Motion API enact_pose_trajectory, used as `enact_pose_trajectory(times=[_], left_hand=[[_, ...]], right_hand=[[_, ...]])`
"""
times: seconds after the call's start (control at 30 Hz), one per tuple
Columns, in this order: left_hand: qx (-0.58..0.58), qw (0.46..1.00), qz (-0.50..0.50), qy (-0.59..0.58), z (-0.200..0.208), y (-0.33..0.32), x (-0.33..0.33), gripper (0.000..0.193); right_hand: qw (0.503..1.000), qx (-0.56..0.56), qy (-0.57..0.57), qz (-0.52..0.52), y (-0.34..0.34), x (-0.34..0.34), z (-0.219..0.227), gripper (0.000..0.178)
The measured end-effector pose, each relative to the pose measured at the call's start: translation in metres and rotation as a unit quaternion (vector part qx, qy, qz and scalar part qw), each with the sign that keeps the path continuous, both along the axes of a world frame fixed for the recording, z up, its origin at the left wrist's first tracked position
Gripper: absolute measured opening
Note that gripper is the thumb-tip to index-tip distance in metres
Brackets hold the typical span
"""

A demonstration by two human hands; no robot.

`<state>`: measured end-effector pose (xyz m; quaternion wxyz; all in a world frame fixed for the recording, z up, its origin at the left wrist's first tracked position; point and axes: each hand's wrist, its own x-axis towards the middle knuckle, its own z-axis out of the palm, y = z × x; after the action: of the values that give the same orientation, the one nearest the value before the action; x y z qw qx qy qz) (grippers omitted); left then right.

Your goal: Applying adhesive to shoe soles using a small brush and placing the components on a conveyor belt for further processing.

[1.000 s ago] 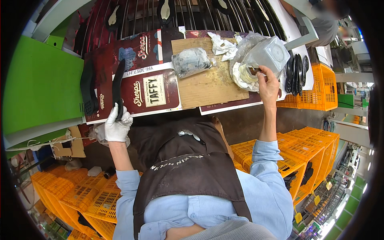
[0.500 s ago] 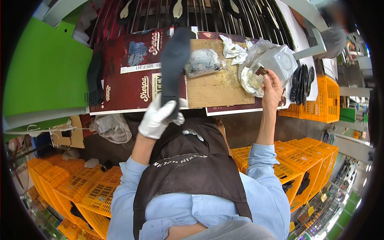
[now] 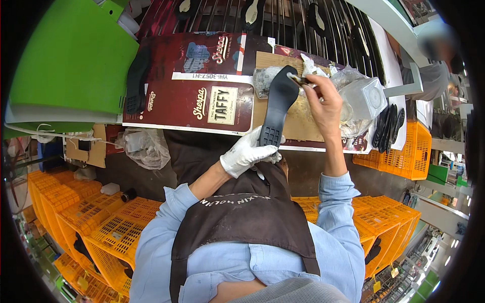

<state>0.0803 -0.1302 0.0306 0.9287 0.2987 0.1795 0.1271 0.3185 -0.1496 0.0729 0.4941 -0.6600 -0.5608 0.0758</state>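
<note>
My left hand [image 3: 248, 152], in a white glove, grips the heel end of a black shoe sole [image 3: 278, 107] and holds it tilted over the bench. My bare right hand [image 3: 323, 103] holds a small brush [image 3: 299, 79] whose tip touches the toe end of that sole. Under the sole lies a brown cardboard sheet [image 3: 303, 126] smeared with glue. A clear plastic tub [image 3: 365, 97] in crumpled plastic wrap stands just right of my right hand.
Dark red flattened cartons [image 3: 192, 103] cover the bench, with another black sole [image 3: 135, 81] on their left end. A green panel [image 3: 70, 60] stands at left. Several black soles [image 3: 389, 123] lie at right above an orange crate [image 3: 404, 151]. A rack [image 3: 283, 20] holds soles behind. Orange crates [image 3: 96, 222] sit below.
My left hand picked a black sole off the left cartons and carried it right, in front of me. My right hand left the tub and brought the brush to the sole's toe.
</note>
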Motion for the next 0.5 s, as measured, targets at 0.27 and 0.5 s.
enact_pose_trajectory(times=[0.27, 0.5], left_hand=[[0.005, 1.0, -0.001, -0.003, 0.003, 0.002, -0.002, 0.05], [0.002, 1.0, 0.005, 0.01, -0.001, 0.0, -0.002, 0.051]], right_hand=[[0.979, -0.047, -0.19, 0.063, -0.001, -0.028, 0.009, 0.021], [0.977, -0.179, 0.019, 0.118, -0.026, -0.033, 0.023, 0.021]])
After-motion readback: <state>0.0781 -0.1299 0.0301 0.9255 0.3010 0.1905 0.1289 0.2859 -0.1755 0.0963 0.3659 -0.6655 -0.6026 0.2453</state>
